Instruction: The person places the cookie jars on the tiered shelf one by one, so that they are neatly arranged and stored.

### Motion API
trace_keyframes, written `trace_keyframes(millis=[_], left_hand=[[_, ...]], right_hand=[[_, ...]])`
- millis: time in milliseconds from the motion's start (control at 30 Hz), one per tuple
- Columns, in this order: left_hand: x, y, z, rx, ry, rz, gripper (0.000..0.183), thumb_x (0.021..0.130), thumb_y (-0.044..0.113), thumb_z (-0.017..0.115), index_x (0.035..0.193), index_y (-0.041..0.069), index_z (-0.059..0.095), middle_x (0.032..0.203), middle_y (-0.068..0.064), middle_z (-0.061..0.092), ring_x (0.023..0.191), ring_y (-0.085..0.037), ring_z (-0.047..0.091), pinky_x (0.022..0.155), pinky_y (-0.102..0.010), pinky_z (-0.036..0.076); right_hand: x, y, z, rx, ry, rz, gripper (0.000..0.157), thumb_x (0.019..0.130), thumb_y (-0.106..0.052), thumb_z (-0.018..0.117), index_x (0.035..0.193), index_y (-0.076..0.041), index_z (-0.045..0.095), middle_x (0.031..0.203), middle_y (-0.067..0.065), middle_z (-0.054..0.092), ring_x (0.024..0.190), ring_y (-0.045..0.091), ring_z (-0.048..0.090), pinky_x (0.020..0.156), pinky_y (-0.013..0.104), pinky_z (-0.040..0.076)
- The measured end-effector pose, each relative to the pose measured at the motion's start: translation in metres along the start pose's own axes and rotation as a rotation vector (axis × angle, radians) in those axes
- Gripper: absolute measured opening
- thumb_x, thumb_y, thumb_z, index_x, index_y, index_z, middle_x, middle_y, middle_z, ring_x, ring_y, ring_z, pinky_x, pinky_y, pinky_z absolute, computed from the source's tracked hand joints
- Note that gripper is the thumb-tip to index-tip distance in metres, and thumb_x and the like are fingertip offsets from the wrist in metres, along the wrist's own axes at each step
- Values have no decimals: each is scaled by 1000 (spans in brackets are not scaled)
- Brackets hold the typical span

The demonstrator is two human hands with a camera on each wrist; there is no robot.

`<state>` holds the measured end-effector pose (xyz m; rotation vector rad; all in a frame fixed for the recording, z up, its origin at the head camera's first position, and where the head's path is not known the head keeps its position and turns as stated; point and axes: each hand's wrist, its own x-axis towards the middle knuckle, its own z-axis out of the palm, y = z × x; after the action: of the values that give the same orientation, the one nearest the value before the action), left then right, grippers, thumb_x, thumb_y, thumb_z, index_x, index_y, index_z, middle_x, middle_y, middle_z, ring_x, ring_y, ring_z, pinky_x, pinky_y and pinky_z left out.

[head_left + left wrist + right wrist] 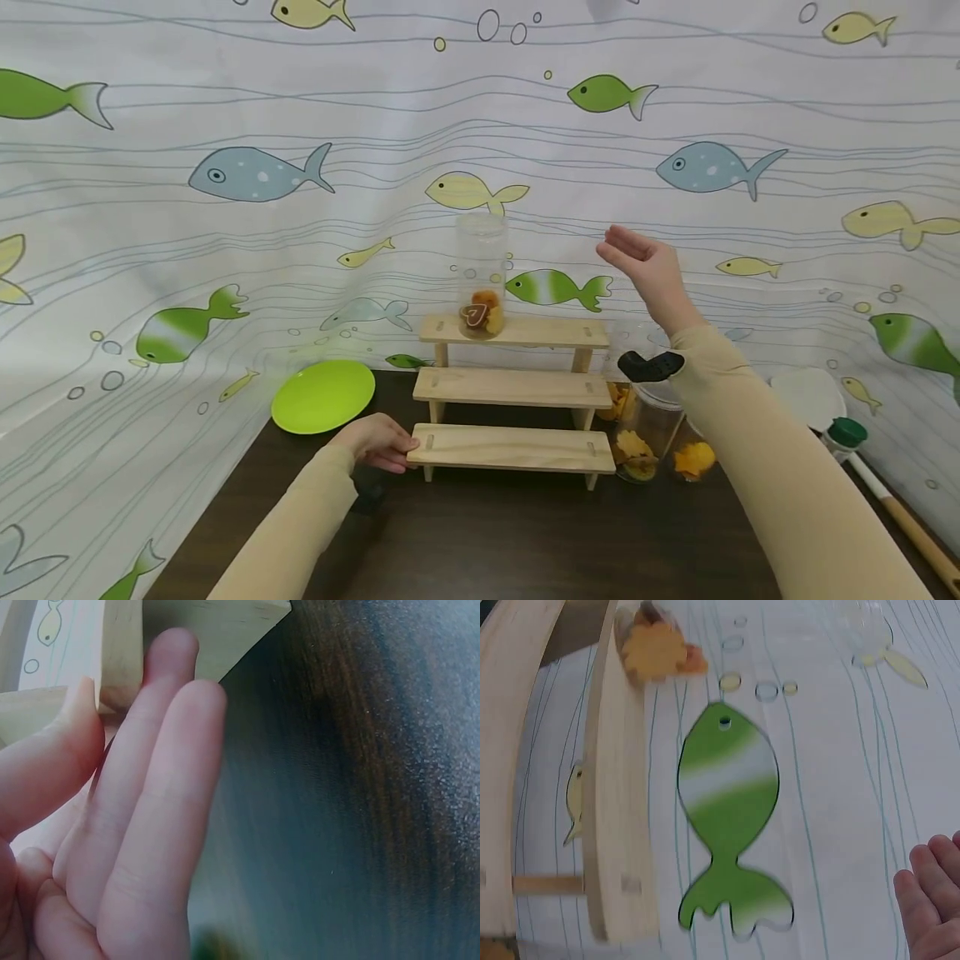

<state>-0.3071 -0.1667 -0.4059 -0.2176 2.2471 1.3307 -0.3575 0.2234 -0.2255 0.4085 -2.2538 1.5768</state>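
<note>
A three-tier wooden shelf stand (510,447) stands on the dark table. My left hand (377,442) pinches the left end of its lowest board, thumb on top and fingers along the underside; the left wrist view shows the board's end (122,656) between them. On the top tier, left of centre, is a clear jar (480,258) with a few cookies (476,315) at its bottom. Raised beyond the stand's right end, my right hand (648,275) holds nothing, its fingers straight and together. Its fingers (930,892) also appear at the right wrist view's edge, away from the boards.
Clear jars (652,433) with orange and yellow pieces stand right of the stand, partly behind my right forearm. A lime-green plate (322,397) is at the back left. Far right are a white plate (810,396), a green-lidded container (847,433) and a wooden-handled tool (915,529).
</note>
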Motion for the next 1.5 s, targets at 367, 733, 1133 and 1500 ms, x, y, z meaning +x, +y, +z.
trace_keyframes(millis=[367,733,1133,1500], left_hand=[[5,-2,-4,-1,-8,9,30,90,13,65,108,-10,64,82,-13,70,68,-16,69,70,-33,60],[6,-5,-9,5,-16,0,30,89,14,66,108,-10,64,82,-13,70,66,-14,67,69,-31,60],[4,-4,-5,-11,-41,-21,30,89,14,66,109,-9,64,84,-14,70,68,-16,69,70,-31,59],[4,-2,-3,-29,-38,-17,31,89,14,66,110,-9,63,84,-13,70,68,-15,68,71,-32,59]], right_hand=[[-19,46,-54,-133,29,44,59,92,-35,62,141,-7,45,140,13,49,113,-5,52,103,27,43],[-42,90,-90,-193,-43,156,64,93,-41,58,144,-7,39,144,19,41,115,-4,47,110,50,33],[-55,130,-99,-280,-115,221,71,92,-48,57,145,-4,37,144,22,39,133,43,33,105,64,30],[-54,143,-94,-290,-226,192,64,94,-44,56,144,-8,40,142,19,44,114,6,53,103,56,38]])
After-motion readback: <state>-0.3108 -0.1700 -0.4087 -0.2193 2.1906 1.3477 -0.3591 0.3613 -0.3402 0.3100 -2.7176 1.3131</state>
